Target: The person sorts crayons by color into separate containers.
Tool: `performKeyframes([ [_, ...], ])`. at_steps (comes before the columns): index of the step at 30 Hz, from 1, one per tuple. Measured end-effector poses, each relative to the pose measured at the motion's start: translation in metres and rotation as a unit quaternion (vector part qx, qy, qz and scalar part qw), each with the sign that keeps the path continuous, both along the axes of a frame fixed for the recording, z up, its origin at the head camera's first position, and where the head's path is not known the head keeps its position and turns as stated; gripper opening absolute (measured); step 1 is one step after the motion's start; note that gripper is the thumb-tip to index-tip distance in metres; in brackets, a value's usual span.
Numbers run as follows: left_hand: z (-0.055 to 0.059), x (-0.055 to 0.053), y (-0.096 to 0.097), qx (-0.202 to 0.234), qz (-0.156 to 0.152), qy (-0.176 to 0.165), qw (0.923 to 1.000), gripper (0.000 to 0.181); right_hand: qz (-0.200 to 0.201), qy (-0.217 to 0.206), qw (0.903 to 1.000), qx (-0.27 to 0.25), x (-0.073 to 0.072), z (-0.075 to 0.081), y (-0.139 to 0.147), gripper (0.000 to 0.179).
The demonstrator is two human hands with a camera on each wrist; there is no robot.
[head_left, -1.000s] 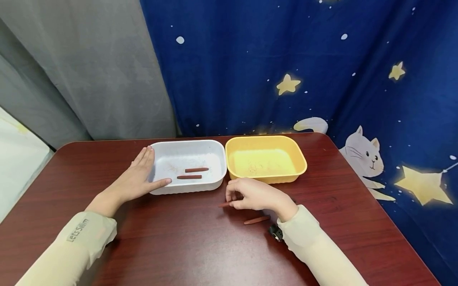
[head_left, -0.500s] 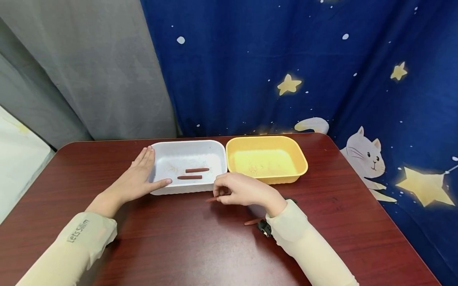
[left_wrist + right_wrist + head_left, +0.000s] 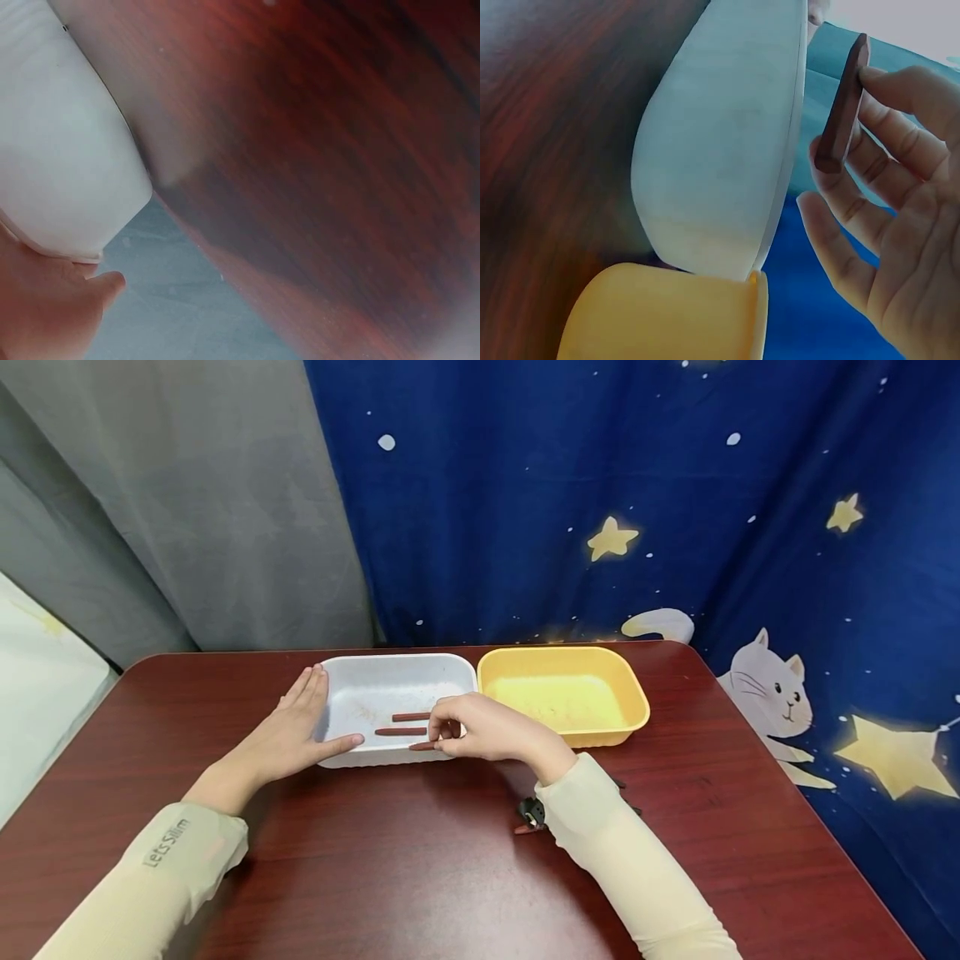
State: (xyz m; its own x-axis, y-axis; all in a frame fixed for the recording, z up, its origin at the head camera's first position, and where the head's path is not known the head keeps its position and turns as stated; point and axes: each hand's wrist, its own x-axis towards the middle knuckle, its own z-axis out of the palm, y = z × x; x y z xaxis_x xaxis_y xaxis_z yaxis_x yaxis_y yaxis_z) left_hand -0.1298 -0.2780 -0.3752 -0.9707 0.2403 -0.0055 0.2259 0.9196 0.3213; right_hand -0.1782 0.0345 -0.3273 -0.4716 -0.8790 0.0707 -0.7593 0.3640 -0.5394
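My right hand [image 3: 491, 731] pinches a reddish-brown crayon [image 3: 845, 112] between thumb and fingers, over the front rim of the white tray [image 3: 390, 672]. In the right wrist view the crayon is faceted, with one tapered end, and is clear of the tray wall. Two similar crayons lie inside the tray: a front one [image 3: 400, 732] and a rear one [image 3: 410, 717], whose right end the right hand hides. My left hand [image 3: 288, 735] rests against the tray's left side, fingers straight along it and thumb on the front rim.
A yellow tray [image 3: 562, 737] stands against the white tray's right side. Another crayon [image 3: 528, 830] lies on the dark red table [image 3: 360, 877], mostly hidden by the black wrist camera [image 3: 532, 812]. Grey and blue curtains hang behind the table.
My right hand has moved left and up with the crayon, from the table in front of the trays to above the white tray's front rim. The left hand has stayed in place.
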Motion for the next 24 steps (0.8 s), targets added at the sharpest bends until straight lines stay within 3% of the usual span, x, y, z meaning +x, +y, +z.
performKeyframes([
  [11, 0.003, 0.000, 0.001, -0.008, 0.007, -0.003, 0.9999, 0.114, -0.025, -0.001, 0.9997, 0.008, -0.015, 0.000, -0.020, 0.005],
  [24, 0.002, 0.000, 0.001, -0.005, 0.004, -0.006, 1.0000, 0.115, -0.046, -0.014, 0.9981, 0.038, -0.037, -0.018, -0.042, 0.004],
])
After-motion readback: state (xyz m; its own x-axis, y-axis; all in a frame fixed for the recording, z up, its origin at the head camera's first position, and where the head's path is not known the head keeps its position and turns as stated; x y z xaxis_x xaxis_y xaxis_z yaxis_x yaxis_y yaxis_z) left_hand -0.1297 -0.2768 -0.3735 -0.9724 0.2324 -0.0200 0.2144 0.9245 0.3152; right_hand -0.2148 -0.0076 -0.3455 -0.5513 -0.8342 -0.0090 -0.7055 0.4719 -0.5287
